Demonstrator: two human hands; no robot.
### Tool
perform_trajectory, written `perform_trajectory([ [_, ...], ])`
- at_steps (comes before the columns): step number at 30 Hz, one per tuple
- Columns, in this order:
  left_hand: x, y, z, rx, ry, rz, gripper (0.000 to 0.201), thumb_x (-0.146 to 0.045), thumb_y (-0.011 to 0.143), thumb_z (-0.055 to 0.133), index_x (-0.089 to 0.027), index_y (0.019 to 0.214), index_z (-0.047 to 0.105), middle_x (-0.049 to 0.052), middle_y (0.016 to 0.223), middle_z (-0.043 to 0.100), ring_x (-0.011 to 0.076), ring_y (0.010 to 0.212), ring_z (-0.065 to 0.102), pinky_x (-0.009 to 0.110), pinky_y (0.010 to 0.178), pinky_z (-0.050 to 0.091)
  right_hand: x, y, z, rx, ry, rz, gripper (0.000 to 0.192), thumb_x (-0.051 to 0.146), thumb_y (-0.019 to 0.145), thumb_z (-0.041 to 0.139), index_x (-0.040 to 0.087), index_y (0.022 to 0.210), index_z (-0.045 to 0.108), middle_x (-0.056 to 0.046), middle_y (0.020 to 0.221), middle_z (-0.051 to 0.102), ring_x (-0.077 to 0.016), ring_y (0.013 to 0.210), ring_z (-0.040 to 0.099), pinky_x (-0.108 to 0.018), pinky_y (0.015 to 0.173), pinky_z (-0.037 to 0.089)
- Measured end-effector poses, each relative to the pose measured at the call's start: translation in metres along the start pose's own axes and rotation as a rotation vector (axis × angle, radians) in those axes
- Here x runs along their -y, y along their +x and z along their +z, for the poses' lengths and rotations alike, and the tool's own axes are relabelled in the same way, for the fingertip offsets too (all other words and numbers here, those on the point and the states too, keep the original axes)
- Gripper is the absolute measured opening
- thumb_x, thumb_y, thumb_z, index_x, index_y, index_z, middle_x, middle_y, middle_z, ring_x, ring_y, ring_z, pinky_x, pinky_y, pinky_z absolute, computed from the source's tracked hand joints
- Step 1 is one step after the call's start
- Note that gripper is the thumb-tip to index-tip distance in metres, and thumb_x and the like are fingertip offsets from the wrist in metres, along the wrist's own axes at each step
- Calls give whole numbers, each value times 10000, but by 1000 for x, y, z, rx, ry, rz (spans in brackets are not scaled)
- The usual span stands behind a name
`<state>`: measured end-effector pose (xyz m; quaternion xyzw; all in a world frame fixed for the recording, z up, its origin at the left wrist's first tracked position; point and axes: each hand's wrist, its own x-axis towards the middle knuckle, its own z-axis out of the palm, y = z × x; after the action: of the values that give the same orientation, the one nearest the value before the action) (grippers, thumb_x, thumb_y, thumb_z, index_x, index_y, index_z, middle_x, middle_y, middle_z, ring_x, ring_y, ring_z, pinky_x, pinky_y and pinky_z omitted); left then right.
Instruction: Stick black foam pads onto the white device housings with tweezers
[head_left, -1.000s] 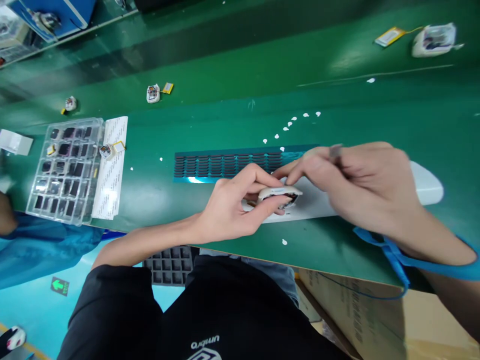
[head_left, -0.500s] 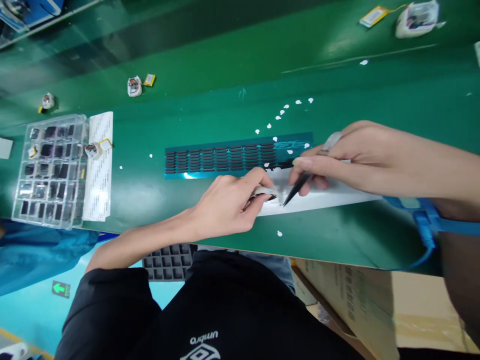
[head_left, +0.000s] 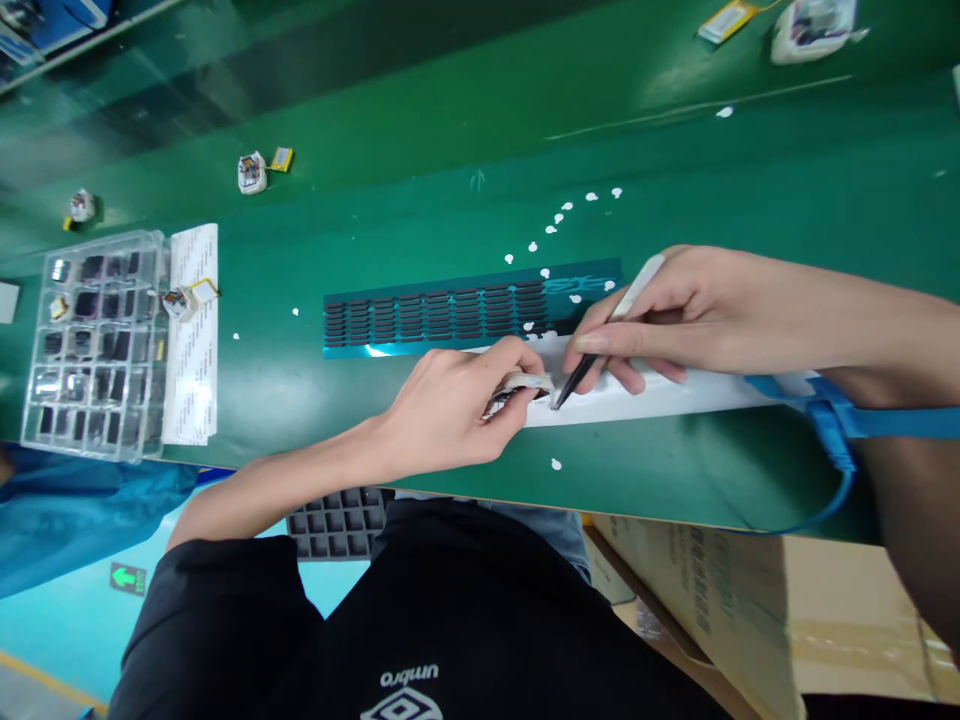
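My left hand (head_left: 457, 405) pinches a small white housing (head_left: 531, 381) between thumb and fingers. Dark parts show inside its shell, which the fingers partly cover. In my right hand (head_left: 667, 325) is a pair of tweezers (head_left: 637, 287), light at the top and black toward the tips. Their tips point down and left, right by the housing's right edge; whether they grip a tiny piece I cannot tell. Under both hands lies a white sheet (head_left: 652, 400). Just behind them is a teal film (head_left: 334, 325) with rows of thin dark strips.
Small white stickers (head_left: 551, 230) dot the green table (head_left: 420, 220). A clear compartment box (head_left: 165, 340) stands at left beside printed paper (head_left: 196, 370). Several white housings (head_left: 252, 173) with yellow batteries lie farther back. A blue cable (head_left: 840, 450) hangs from a blue band at my right wrist.
My right hand has moved a little left, bringing the tweezer tips closer to the housing. The tweezers' light end stands out more. My left hand keeps its hold; the view has shifted slightly.
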<state>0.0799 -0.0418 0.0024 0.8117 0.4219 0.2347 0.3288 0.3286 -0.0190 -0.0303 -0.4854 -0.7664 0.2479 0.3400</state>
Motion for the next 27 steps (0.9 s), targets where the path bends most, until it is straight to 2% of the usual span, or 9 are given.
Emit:
perform_trajectory([
  [4, 1, 0, 1, -14, -12, 11, 114, -219, 978, 571, -199, 1055, 652, -46, 713, 708, 98, 517, 531, 241, 545, 387, 1, 7, -19, 118, 113, 18, 620, 674, 1106, 533, 217, 753, 760, -70, 974, 809, -182, 901, 757, -305, 659, 576],
  [9, 2, 0, 0, -27, -28, 19, 112, -201, 972, 590, -191, 1051, 669, -45, 717, 705, 95, 531, 538, 240, 559, 394, 5, 62, -43, 655, 369, -14, 643, 720, 1035, 635, 244, 625, 769, -24, 701, 743, -136, 659, 714, -263, 538, 528],
  [11, 1, 1, 0, -32, -62, 5, 106, -209, 972, 606, -197, 1049, 678, -55, 691, 685, 92, 538, 551, 233, 571, 410, 11, 74, -45, 619, 431, 2, 627, 738, 981, 703, 250, 592, 756, -13, 657, 726, -133, 628, 710, -251, 500, 504],
  [13, -1, 2, -1, -41, -161, -31, 78, -229, 974, 631, -203, 1028, 681, -52, 692, 686, 93, 568, 607, 227, 594, 455, 20, 75, -44, 434, 488, 43, 572, 729, 929, 777, 237, 636, 760, -2, 651, 720, -125, 577, 686, -255, 474, 492],
  [15, -4, 4, -2, -34, -368, -113, 64, -258, 985, 664, -203, 1017, 674, -30, 734, 715, 109, 617, 693, 224, 601, 515, 31, 69, -40, 254, 543, 78, 537, 716, 908, 813, 221, 707, 757, 14, 639, 700, -115, 521, 653, -258, 444, 472],
  [18, -9, 8, -4, 44, -763, -270, 80, -251, 1009, 672, -201, 1065, 645, 1, 819, 755, 140, 656, 776, 218, 545, 577, 44, 59, -32, 104, 559, 78, 540, 693, 969, 766, 197, 762, 722, 15, 624, 670, -122, 525, 666, -242, 419, 444],
  [20, -11, 10, -6, 92, -935, -325, 102, -191, 1005, 670, -200, 1100, 633, 4, 855, 767, 150, 695, 807, 215, 567, 628, 49, 55, -26, 79, 535, 39, 531, 646, 1030, 717, 179, 777, 698, 7, 635, 664, -127, 539, 680, -231, 419, 459],
  [23, -9, 11, -7, 114, -1030, -336, 202, -108, 971, 698, -190, 1150, 652, 12, 901, 794, 176, 827, 850, 243, 727, 712, 51, 51, -19, 84, 504, -9, 494, 582, 1084, 665, 180, 797, 688, 11, 684, 674, -111, 541, 680, -220, 426, 510],
  [27, -4, 9, -4, 115, -1076, -282, 307, -177, 941, 791, -154, 1229, 686, 61, 998, 833, 241, 962, 866, 295, 846, 739, 53, 48, -17, 85, 519, 6, 455, 583, 1069, 687, 213, 804, 698, 28, 726, 691, -81, 527, 665, -218, 439, 544],
])
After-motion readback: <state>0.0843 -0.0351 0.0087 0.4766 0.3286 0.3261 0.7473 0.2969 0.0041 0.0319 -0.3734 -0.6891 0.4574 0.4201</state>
